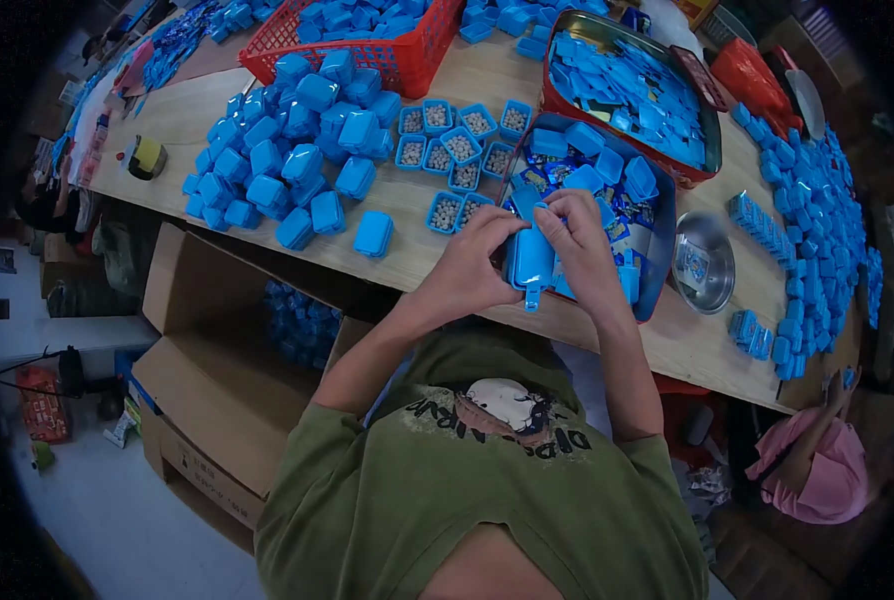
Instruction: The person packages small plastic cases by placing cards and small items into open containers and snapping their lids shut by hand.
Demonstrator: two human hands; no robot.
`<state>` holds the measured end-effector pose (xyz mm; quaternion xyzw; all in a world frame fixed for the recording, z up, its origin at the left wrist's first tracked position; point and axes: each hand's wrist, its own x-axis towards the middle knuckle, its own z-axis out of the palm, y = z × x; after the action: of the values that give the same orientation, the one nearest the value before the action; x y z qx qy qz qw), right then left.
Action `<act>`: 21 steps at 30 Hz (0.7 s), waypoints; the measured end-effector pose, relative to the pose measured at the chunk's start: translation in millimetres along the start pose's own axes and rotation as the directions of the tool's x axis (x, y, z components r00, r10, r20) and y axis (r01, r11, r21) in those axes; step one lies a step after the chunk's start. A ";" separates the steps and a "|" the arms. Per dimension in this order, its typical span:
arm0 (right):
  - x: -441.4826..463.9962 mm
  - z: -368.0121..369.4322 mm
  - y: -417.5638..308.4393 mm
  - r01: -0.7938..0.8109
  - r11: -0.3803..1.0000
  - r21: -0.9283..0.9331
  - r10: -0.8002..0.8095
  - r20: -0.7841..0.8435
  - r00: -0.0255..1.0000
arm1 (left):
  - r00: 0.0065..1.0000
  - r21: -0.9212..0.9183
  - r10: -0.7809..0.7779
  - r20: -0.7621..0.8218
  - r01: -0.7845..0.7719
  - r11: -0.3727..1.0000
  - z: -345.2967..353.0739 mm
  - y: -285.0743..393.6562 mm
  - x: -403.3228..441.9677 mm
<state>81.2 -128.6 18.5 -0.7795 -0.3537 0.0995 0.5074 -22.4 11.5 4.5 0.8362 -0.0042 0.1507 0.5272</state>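
Blue plastic box, small and glossy, is held between both hands above the front edge of the table, beside a dark blue tray. The left hand curls round its left side; the right hand closes on the opposite side, thumb near the upper end. A narrow tab sticks out at the near end. Whether the lid is fully shut, I cannot tell under the fingers.

It should be light, its walls stiff yet thin enough to flex a little, and the smooth faces probably slip under dry fingertips. Opposite side walls look the best hold; the tab seems the weak spot, easily bent or snapped. Any contents are hidden, so level handling seems prudent.

Just left of the tray, open blue cups hold pale round pellets. The tray itself contains small printed packets and loose blue parts. Behind it, a rectangular tin is filled with flat blue pieces, and a red basket is heaped with blue boxes. To the right, a metal bowl holds a packet.
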 end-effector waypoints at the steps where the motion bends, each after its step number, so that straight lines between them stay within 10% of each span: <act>1: -0.2 0.8 0.4 0.000 1.000 0.007 0.000 0.008 1.000 | 1.000 -0.009 -0.006 -0.001 0.005 1.000 0.4 0.2 -0.3; 21: -9.8 22.7 0.1 0.122 0.857 -0.501 -0.284 -0.262 0.922 | 0.997 -0.057 -0.036 0.072 0.040 0.998 -4.4 3.3 -1.1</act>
<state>62.4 -118.6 5.8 -0.8430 -0.3593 -0.1757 0.3597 -25.0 13.8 8.9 0.8251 -0.0115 0.1105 0.5539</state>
